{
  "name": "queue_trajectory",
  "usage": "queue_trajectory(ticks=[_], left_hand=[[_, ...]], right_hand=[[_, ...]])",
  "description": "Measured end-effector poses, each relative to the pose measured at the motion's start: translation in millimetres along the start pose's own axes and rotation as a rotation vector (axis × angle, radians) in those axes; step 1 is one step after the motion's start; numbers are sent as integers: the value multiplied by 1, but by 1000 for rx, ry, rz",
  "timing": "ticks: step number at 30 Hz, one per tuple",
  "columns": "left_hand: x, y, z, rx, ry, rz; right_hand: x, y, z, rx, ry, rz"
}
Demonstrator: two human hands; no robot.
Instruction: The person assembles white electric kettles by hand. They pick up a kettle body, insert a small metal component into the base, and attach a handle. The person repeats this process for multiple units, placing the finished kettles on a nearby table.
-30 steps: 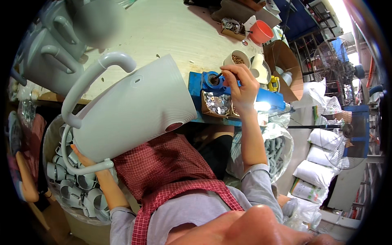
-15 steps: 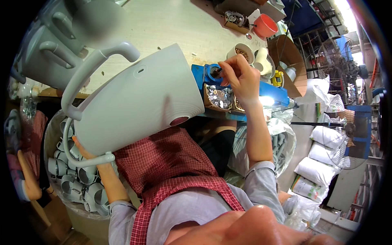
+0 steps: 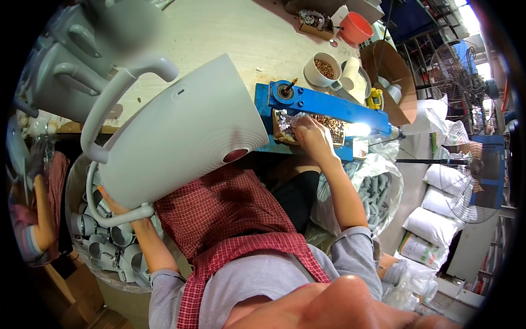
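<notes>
A large white plastic kettle body (image 3: pixel 181 137) with a loop handle is tilted over my lap, its open bottom facing the bench. My left hand (image 3: pixel 113 204) grips the lower end of its handle from beneath and is mostly hidden by it. My right hand (image 3: pixel 309 137) reaches forward into a small tray of shiny little metal parts (image 3: pixel 335 125) set in a blue fixture (image 3: pixel 323 101) at the bench edge. Its fingertips are down among the parts, and whether they pinch one is hidden.
A white cup of brown bits (image 3: pixel 323 68) and an orange bowl (image 3: pixel 355 27) stand beyond the fixture. More kettle bodies (image 3: pixel 66 71) crowd the upper left. A basket of grey parts (image 3: pixel 104 241) sits by my left knee, a bag of grey handles (image 3: pixel 378 192) to the right. Another person (image 3: pixel 33 219) is at far left.
My right hand has come back from the round socket at the fixture's left end and dropped into the parts tray. The kettle body has tilted slightly nearer.
</notes>
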State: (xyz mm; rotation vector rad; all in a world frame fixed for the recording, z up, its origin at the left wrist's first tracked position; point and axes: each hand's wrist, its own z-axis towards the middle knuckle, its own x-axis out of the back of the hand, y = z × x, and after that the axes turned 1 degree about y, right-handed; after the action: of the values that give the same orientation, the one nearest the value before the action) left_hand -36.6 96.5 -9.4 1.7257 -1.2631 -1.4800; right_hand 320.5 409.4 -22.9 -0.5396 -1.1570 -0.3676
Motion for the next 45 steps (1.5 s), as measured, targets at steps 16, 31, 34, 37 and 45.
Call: queue_trajectory(ticks=[16, 31, 34, 37, 45], left_hand=[[-10, -10, 12, -26, 14, 96], [-84, -36, 23, -166, -177, 137], [-100, -53, 23, -174, -295, 166], [-109, -61, 22, -142, -377, 172], [-131, -60, 9, -195, -323, 154]], right_hand=[[90, -47, 87, 262, 736, 45], [91, -53, 43, -176, 482, 718], [88, -39, 28, -351, 504, 806], [85, -29, 25, -355, 504, 787], [77, -22, 17, -375, 506, 881]])
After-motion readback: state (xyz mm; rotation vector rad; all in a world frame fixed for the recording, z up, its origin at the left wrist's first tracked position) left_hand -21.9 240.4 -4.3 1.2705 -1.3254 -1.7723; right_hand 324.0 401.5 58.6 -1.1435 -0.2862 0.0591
